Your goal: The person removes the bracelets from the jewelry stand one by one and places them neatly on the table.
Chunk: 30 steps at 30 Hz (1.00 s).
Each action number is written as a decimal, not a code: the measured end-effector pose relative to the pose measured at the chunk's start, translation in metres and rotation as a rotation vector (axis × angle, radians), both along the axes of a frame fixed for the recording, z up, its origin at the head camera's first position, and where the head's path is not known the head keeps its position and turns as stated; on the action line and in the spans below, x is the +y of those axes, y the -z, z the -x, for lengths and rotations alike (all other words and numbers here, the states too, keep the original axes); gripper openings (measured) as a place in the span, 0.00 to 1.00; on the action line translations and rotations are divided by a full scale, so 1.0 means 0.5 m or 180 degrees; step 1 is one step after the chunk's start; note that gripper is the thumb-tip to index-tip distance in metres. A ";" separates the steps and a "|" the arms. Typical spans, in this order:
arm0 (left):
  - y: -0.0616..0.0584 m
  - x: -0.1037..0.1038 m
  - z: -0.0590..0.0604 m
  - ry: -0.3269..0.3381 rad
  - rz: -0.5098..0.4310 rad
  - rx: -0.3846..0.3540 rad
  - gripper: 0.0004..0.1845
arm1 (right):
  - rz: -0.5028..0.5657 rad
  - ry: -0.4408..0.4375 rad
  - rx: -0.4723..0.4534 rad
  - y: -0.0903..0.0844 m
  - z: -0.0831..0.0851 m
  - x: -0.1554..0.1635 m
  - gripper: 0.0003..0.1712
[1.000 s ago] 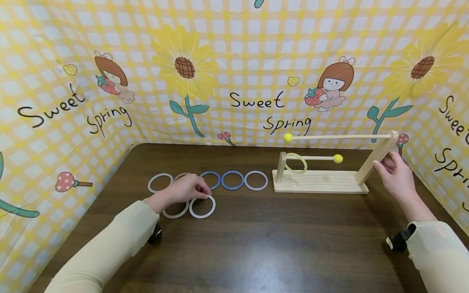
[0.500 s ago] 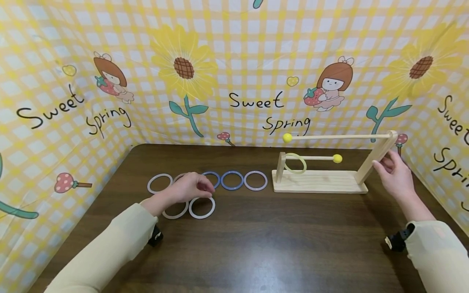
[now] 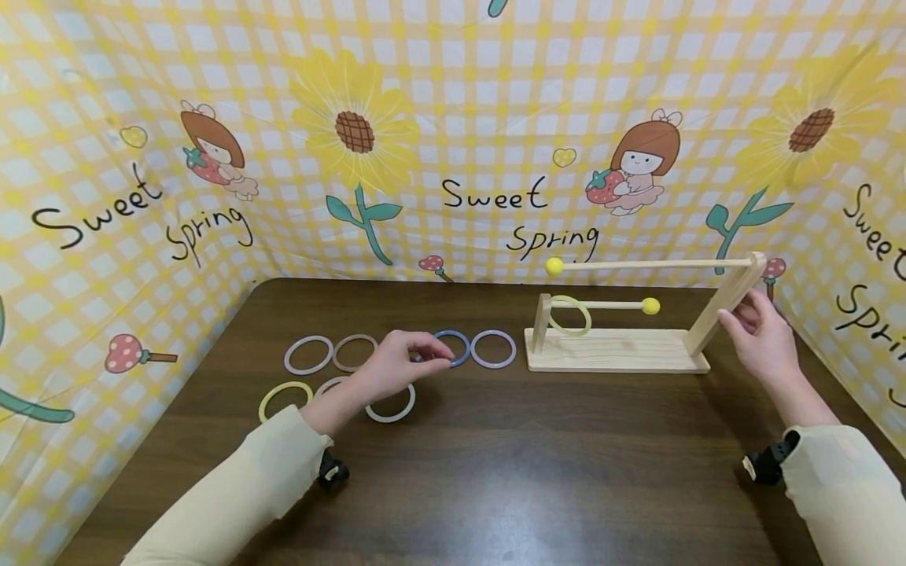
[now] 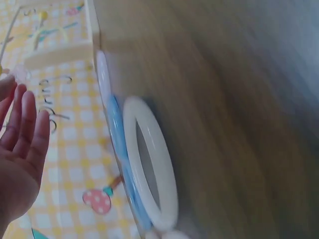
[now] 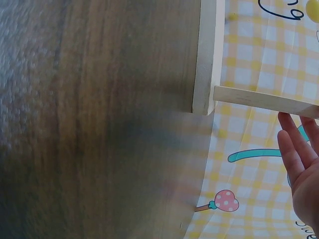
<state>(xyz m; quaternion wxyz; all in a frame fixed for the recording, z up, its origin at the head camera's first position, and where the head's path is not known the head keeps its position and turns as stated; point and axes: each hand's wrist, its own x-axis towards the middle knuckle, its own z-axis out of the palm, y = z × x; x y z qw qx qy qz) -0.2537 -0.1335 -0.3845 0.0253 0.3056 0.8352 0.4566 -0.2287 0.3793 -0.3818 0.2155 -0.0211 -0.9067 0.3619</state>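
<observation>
In the head view my left hand (image 3: 406, 362) hovers over the rings, holding nothing, thumb and forefinger parted. Its fingertips overlap a blue ring (image 3: 463, 336); another blue ring behind the hand is mostly hidden. The left wrist view shows several fairly straight fingers (image 4: 42, 139) and a white ring (image 4: 167, 184). On the right, my right hand (image 3: 764, 342) grips the slanted post (image 3: 729, 303) of a wooden stand (image 3: 616, 354), thumb on the near side. A pale yellow ring (image 3: 589, 324) hangs on the stand's lower rod (image 3: 616, 305).
A lilac ring (image 3: 513, 350) lies beside the stand. Toward the left are a pale ring (image 3: 286, 358), a pinkish ring (image 3: 336, 358) and a yellow ring (image 3: 262, 405). The upper rod (image 3: 658, 265) ends in a yellow ball (image 3: 554, 266). Patterned cloth (image 3: 481, 118) backs the brown table (image 3: 531, 472).
My left hand touched the white ring, came away from it and moved right to a blue ring, uncovering the yellow and pinkish rings. My right hand stays on the post.
</observation>
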 end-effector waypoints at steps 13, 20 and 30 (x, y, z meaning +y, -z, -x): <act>-0.010 0.110 -0.004 -0.0037 -0.0629 -0.0102 0.08 | 0.0006 0.0009 -0.0057 -0.001 0.005 0.003 0.32; -0.011 0.174 -0.009 0.0040 -0.0696 -0.0107 0.08 | 0.0019 0.0014 -0.0057 -0.001 0.007 0.001 0.32; -0.002 0.246 -0.011 0.0107 -0.0774 -0.0107 0.14 | 0.0005 0.0007 -0.0030 0.000 0.005 0.001 0.31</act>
